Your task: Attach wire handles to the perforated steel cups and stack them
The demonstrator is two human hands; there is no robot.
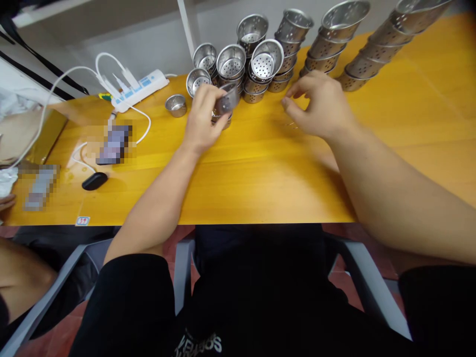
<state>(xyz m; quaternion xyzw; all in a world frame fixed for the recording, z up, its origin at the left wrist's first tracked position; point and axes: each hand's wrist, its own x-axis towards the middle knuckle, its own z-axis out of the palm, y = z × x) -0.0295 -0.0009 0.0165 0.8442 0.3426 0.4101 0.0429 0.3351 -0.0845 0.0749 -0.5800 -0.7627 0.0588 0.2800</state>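
My left hand (204, 119) grips a small perforated metal cup (227, 100) between thumb and fingers. It holds the cup tilted, just above another cup that is mostly hidden beneath. My right hand (322, 106) hovers over the table in front of the stacks, its thumb and fingers curved and a little apart, with nothing visible between them. Behind both hands stand several stacks of perforated metal cups, among them a short stack (267, 59) and a tall leaning stack (372, 54) at the right. A single low metal cup (176, 106) sits to the left of my left hand.
A white power strip (143, 89) with plugged cables lies at the back left. Nearer are a phone (114, 145), a black oval object (94, 181) and a blurred flat object (40, 187). The yellow table (260, 198) ends before my lap. Another person's leg (22, 277) shows at left.
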